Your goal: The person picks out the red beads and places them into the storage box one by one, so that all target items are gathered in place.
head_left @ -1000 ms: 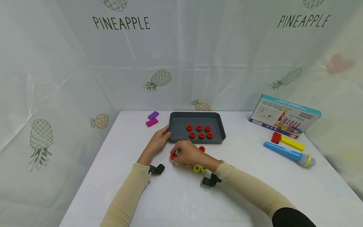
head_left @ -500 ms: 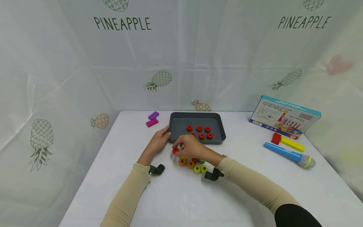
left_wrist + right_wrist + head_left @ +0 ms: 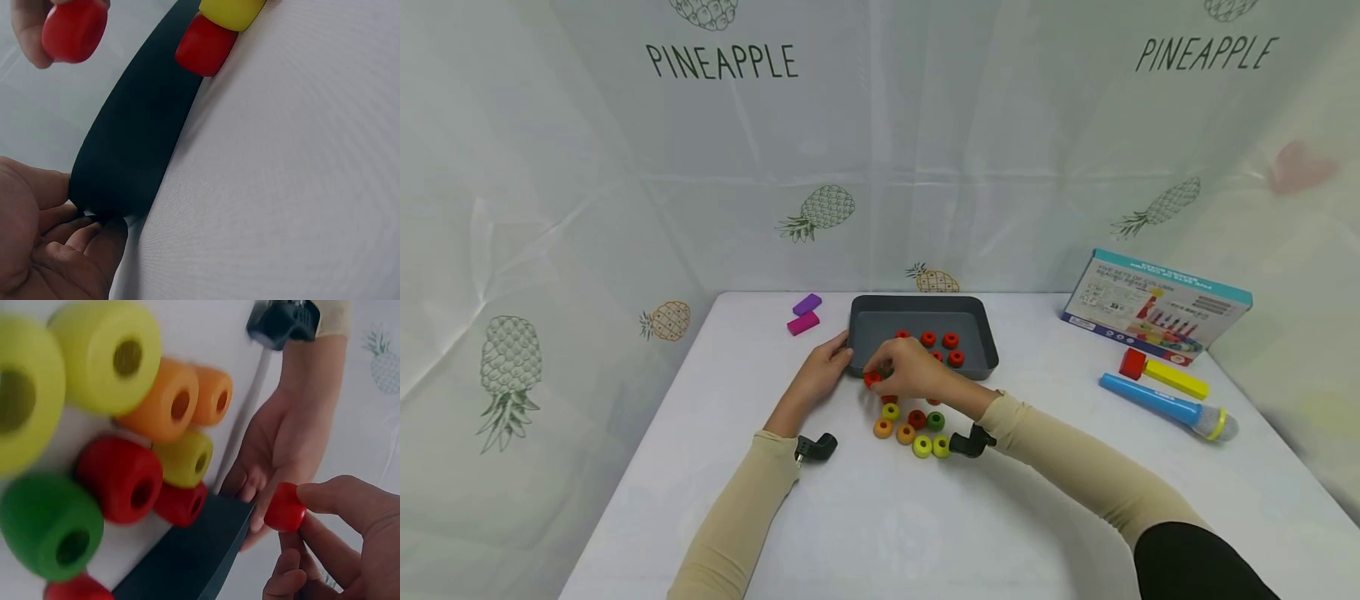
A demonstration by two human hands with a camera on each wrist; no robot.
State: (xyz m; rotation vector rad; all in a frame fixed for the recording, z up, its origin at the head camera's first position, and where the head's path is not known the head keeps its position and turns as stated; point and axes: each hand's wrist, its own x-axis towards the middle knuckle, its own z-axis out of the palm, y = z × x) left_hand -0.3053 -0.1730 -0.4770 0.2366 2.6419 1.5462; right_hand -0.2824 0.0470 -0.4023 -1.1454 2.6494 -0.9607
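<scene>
The right hand (image 3: 910, 373) pinches a red ring (image 3: 872, 379) between thumb and fingertips (image 3: 325, 495), holding it just above the near left corner of the dark grey tray (image 3: 865, 321). The ring is a short, glossy red cylinder with rounded edges; its central hole is not visible in any view — the wrist views show only its smooth outer wall. The left hand (image 3: 823, 367) rests against the tray's left wall, fingers curled lightly onto the corner edge (image 3: 100, 215), gripping it.

Inside the tray lie further red rings (image 3: 951, 340); the right hand covers some of them, so their number cannot be read. On the white table (image 3: 865, 517), just in front of the tray, sits a loose cluster of rings (image 3: 917, 429) — yellow, orange, red and green — lying close together, several touching. In the right wrist view the nearest rings are blurred and cut off by the frame edge.

Farther off stand two purple and magenta blocks (image 3: 803, 315) at the tray's left, and at the right a printed box (image 3: 1153, 307), a red-and-yellow toy hammer (image 3: 1163, 373) and a blue toy microphone (image 3: 1165, 407).
</scene>
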